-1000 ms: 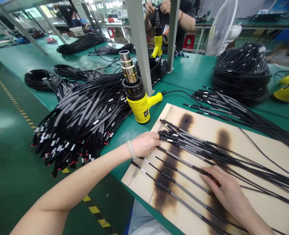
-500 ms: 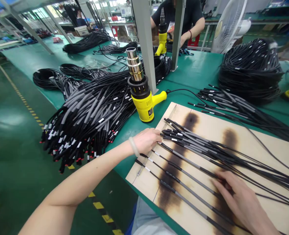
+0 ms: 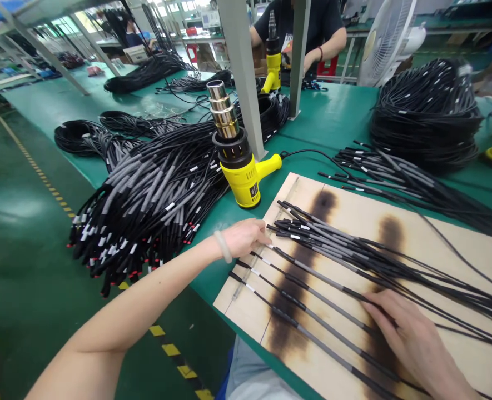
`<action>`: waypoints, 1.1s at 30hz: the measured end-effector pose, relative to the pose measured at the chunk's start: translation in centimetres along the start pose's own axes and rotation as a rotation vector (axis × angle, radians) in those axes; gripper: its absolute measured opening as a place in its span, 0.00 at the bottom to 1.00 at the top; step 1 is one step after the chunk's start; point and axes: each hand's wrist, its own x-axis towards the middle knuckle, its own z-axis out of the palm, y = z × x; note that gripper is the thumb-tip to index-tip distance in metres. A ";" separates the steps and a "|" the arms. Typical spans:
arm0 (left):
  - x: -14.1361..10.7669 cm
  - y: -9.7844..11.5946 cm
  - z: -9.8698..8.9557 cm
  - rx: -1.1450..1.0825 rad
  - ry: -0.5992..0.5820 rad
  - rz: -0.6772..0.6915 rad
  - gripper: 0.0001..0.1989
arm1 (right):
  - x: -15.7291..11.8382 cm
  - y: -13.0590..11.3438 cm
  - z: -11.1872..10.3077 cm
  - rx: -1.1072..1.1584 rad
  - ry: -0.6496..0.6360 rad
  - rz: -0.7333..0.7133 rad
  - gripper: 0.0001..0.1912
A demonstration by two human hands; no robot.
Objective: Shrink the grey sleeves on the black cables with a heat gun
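My left hand is closed on the near end of a black cable with a grey sleeve section, by its white label. Farther along the same cable, my right hand pinches it between thumb and fingers. The cable lies stretched over a scorched wooden board. Closer to me, three similar cables are spread side by side on the board. A loose bunch of such cables rests just beyond the held one. A clear strip runs along the board's left edge.
A yellow heat gun stands nozzle-up beyond the board, beside a grey post. Large cable bundles lie at left, with a coiled stack at right. Across the green table, a person sits behind another heat gun.
My left hand has shifted slightly left with the cable end, whose white label now shows. My right hand has settled on the cable, moving slightly. The view has shifted a little.
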 end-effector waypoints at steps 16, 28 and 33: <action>0.0 0.7 0.7 0.174 -0.023 -0.002 0.15 | -1.1 0.3 -0.8 -0.047 0.016 -0.007 0.11; -0.1 1.8 -0.3 0.207 -0.026 -0.038 0.18 | -2.3 0.6 -2.0 -0.031 0.043 0.051 0.08; 1.0 2.6 -1.0 0.236 0.218 -0.078 0.13 | -2.1 0.8 -2.0 0.020 -0.043 0.140 0.08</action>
